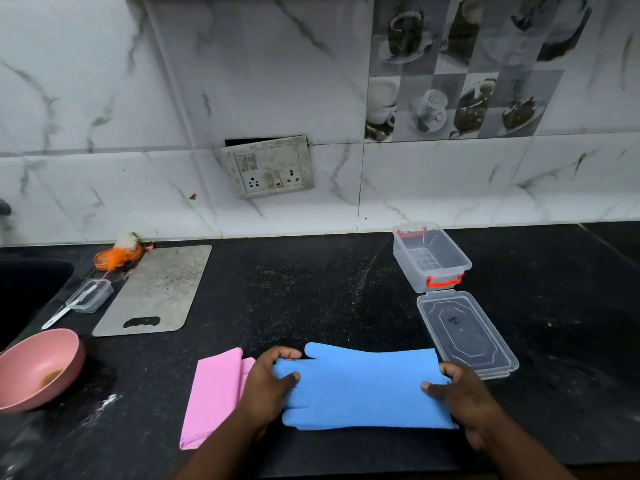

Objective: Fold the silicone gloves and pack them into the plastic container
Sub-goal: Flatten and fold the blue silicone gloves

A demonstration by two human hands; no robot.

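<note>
- Both forearms come in from the bottom edge; left hand (268,382) grips the finger end of a flat blue silicone glove (363,386), thumb on top and fingers curled over its far edge.
- Right hand (460,393) pinches the cuff end of the blue silicone glove, thumb pressed on top.
- Blue silicone glove lies flat on the black speckled stone surface (311,289), fingers pointing left, cuff right, near the front edge.
- Folded pink silicone glove (211,396) lies just left of the left hand, partly hidden behind the wrist.
- Clear rectangular plastic container with red latches (431,256) stands open at back right, close to the wall, well apart from both gloves.
- Its clear flat lid (465,334) lies on the surface between the container and the right hand, near corner just beside the glove cuff.
- Left side: pink round bowl (38,368) with brown residue at the frame edge, grey metal cutting board (156,289), small clear box (90,295) with a white stick poking out, and an orange item (116,256) by the wall.
- Dark sink basin (27,282) cuts into the surface at far left.
- Loose, tilted switch plate (268,166) hangs on the marble tile wall.
- Bare surface runs between the cutting board and the container, behind the gloves.
</note>
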